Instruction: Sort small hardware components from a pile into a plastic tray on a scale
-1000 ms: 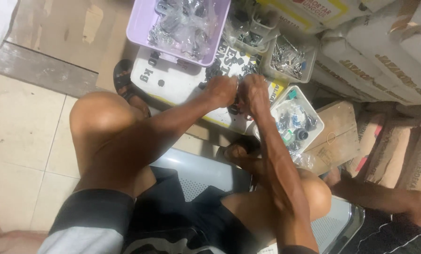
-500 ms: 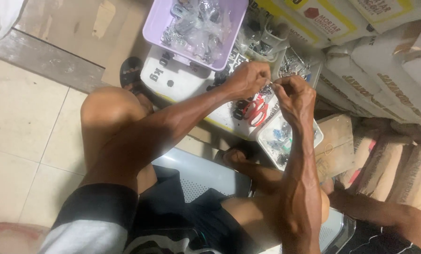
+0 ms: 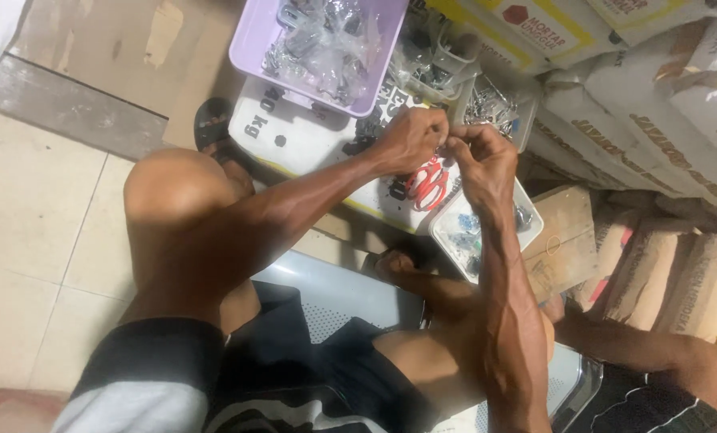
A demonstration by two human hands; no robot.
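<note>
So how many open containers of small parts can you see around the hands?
3 clearly: lavender tub at top, clear tray right of it, white tray under the right hand. Others may be hidden.

A building-supply shop or its storeroom is suggested. Large paper sacks (image 3: 679, 72) of the kind used for mortar or cement are stacked along the right side, with brown ones (image 3: 679, 281) piled lower down, and a white weighing scale (image 3: 310, 144) is set on the floor in front of them. A purple plastic tub (image 3: 262, 40) filled with small bagged metal parts is placed on the scale, clear trays (image 3: 527, 232) of small fittings are laid beside it, and the work is done from a perforated metal bench (image 3: 326, 289) over a tiled floor (image 3: 30, 232).
</note>
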